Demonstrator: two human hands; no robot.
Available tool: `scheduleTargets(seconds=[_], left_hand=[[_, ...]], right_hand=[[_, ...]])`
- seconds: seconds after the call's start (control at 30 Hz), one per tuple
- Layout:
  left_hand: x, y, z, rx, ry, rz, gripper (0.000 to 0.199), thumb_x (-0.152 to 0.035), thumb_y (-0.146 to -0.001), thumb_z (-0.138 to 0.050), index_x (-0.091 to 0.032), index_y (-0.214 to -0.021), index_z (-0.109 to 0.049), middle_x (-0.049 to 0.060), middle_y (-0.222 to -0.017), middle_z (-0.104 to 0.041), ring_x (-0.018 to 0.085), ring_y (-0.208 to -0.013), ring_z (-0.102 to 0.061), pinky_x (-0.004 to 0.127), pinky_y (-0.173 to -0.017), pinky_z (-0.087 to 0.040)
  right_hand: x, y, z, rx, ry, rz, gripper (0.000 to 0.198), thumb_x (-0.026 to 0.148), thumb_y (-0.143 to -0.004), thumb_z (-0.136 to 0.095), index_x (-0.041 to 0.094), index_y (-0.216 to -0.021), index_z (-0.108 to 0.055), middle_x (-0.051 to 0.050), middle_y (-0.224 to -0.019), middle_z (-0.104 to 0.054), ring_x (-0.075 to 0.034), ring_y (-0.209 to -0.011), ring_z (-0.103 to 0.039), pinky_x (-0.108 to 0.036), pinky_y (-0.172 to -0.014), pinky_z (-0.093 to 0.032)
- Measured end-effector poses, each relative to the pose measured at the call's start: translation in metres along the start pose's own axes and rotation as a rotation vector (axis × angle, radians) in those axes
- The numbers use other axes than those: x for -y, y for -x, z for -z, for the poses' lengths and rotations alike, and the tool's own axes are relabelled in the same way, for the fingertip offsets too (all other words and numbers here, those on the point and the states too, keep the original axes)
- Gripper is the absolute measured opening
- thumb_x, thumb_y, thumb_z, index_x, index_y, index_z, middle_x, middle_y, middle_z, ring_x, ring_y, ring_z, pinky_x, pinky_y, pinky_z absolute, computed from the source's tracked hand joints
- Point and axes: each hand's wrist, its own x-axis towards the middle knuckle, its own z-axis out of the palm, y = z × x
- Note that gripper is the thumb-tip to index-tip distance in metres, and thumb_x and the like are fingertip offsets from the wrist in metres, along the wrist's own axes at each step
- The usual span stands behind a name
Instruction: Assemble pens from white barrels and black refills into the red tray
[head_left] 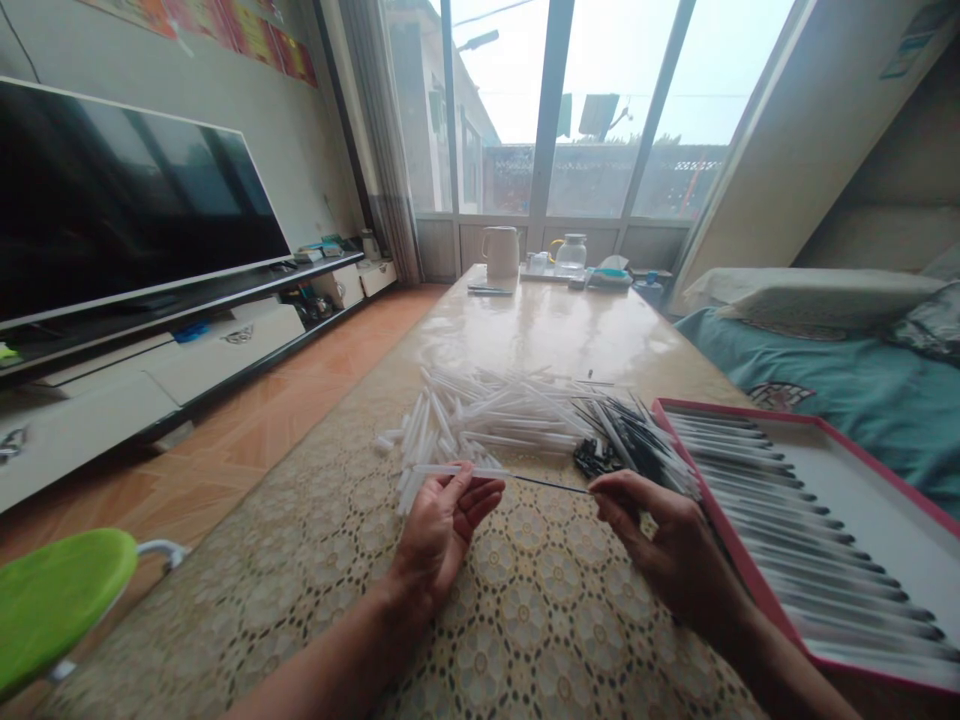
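Observation:
My left hand (454,515) pinches a translucent white pen barrel (435,470), held level above the patterned tablecloth. My right hand (645,520) has its fingertips closed on the far end of a thin dark pen refill (551,485). The refill's other end meets the barrel's right opening; how deep it sits inside I cannot tell. Just beyond my hands lies a loose pile of white barrels (510,410). Dark refills (637,435) are heaped behind my right hand, next to a small pile of black caps (596,458).
A red-edged box (817,425) at the right holds a row of pens with black ends. Toward the window stand a kettle (501,252) and a glass jug (571,255). A green stool (64,600) is at the lower left, and a teal-covered sofa (847,370) at the right.

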Motion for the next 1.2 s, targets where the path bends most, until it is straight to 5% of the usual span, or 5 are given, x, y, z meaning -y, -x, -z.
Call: scheduleTargets(seconds=[0.43,0.53,0.67,0.93,1.2], left_hand=[[0.015,0.011,0.000,0.365,-0.123,0.197,0.016,-0.017,-0.074,-0.069,-0.009,-0.087,-0.065,0.010,-0.075,-0.073,0.017,-0.069,-0.069,0.025,-0.065,-0.055],[0.010,0.008,0.001,0.329,-0.003,0.205,0.013,-0.016,-0.074,-0.069,-0.010,-0.085,-0.066,0.009,-0.074,-0.073,0.015,-0.068,-0.069,0.021,-0.064,-0.054],[0.001,0.005,0.002,0.232,0.192,0.136,0.008,-0.013,-0.075,-0.067,-0.012,-0.083,-0.067,0.006,-0.074,-0.074,0.012,-0.067,-0.069,0.018,-0.064,-0.054],[0.006,0.008,-0.001,0.200,0.090,0.152,0.006,-0.011,-0.078,-0.064,-0.010,-0.084,-0.065,0.009,-0.075,-0.073,0.015,-0.069,-0.069,0.022,-0.066,-0.054],[0.006,0.008,-0.001,0.138,0.036,0.141,0.006,-0.011,-0.078,-0.063,-0.010,-0.084,-0.063,0.009,-0.074,-0.073,0.015,-0.068,-0.069,0.023,-0.065,-0.054]], right_hand=[[0.017,0.005,-0.016,0.231,-0.262,-0.003,0.025,0.032,-0.096,-0.029,0.022,-0.113,-0.045,0.003,-0.068,-0.056,-0.011,-0.059,-0.053,-0.024,-0.058,-0.044],[0.007,0.000,-0.018,0.116,-0.210,-0.060,0.026,0.034,-0.095,-0.031,0.021,-0.111,-0.048,0.001,-0.071,-0.060,-0.013,-0.061,-0.056,-0.025,-0.059,-0.045],[-0.031,-0.011,-0.009,-0.184,0.216,-0.058,0.020,0.029,-0.089,-0.043,0.018,-0.092,-0.060,-0.008,-0.087,-0.062,-0.021,-0.081,-0.058,-0.033,-0.072,-0.044],[-0.052,-0.019,-0.015,-0.082,0.575,0.022,0.019,0.022,-0.083,-0.050,0.019,-0.096,-0.064,-0.009,-0.088,-0.063,-0.025,-0.090,-0.053,-0.037,-0.079,-0.040],[-0.048,-0.016,-0.013,-0.038,0.453,0.057,0.015,0.025,-0.083,-0.051,0.021,-0.087,-0.065,-0.006,-0.086,-0.063,-0.022,-0.085,-0.055,-0.033,-0.074,-0.039]])
